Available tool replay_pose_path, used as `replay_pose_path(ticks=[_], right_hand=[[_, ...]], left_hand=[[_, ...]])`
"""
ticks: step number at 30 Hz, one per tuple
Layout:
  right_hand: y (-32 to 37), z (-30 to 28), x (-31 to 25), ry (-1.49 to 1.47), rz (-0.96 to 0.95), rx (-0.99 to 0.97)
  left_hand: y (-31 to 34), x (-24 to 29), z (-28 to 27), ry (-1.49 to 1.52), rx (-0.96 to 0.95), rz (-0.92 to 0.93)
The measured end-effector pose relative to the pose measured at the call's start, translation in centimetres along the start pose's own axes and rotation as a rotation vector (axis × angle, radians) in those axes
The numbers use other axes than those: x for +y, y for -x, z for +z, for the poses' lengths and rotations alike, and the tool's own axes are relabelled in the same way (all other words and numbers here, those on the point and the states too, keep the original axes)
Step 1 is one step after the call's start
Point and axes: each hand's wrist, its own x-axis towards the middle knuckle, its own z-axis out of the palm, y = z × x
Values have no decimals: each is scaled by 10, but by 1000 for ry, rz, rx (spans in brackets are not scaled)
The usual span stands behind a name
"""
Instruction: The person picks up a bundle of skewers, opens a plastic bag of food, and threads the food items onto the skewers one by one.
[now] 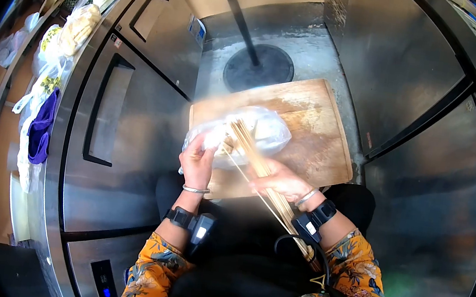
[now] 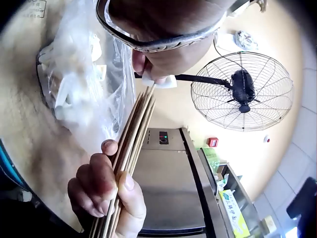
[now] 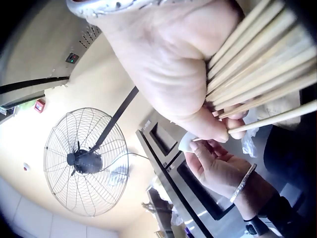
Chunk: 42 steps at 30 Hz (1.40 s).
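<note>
My right hand (image 1: 284,183) grips a bundle of thin bamboo skewers (image 1: 252,153), pointed ends toward the board. One single skewer (image 3: 277,119) stands apart from the bundle, pinched between thumb and finger. A small white piece (image 2: 167,81), smooth and flat-sided, is pinched in the fingertips of my left hand (image 1: 195,164). In the right wrist view the single skewer's tip meets this white piece (image 3: 186,143). Beneath both hands lies a clear plastic bag (image 1: 276,130) with white pieces inside, partly hidden by the skewers. What food the white piece is, I cannot tell.
The bag lies on a wooden board (image 1: 325,138) in front of my lap. A fan's round black base (image 1: 259,69) stands beyond it. Steel cabinets (image 1: 125,194) flank the left, and another steel door (image 1: 423,189) the right. Bags (image 1: 80,28) line the left counter.
</note>
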Motion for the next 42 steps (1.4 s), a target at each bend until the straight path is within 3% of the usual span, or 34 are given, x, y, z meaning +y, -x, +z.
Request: replay_pose_path(ticks=[7,11,14,21,24,28,30,33,35,37,40,41,42], right_hand=[[7,-2,1,46,-7,-17],[8,-4,4,83,-35,-42],[10,-4,2,87,-32,-56],[17,-2,2,98,11,-20],[18,-2,5,128,-34,24],[19,-2,-4,180,-94,78],[21,-5,-6,182,-76,72],[18,-11,1,210,-68,65],[16,-12,5,274,-85,76],[17,-8,4,142,-69,106],[22,-3,-6,64,-55,133],[23,-3,-8,55,-57,138],[22,-4,-8,55,-51,124]], left_hand=[[11,-10,7,35,-9,-46],[17,-20,14,-1,-10,15],[20,-31,16,-63,-15,-54],[25,-21,16,-146,-182,-150],[28,-31,21,7,-132,-63],[0,-37,5,-22,-99,-125],[-15,-27,-2,-286,-17,-140],[-22,-54,-1,-733,-319,-130],[-16,-62,6,-820,-291,-62],[-13,-66,14,-910,-290,-57],[-14,-122,12,-570,-271,-218],[-15,-142,9,-287,-202,-253],[-16,-115,6,-63,-142,-377]])
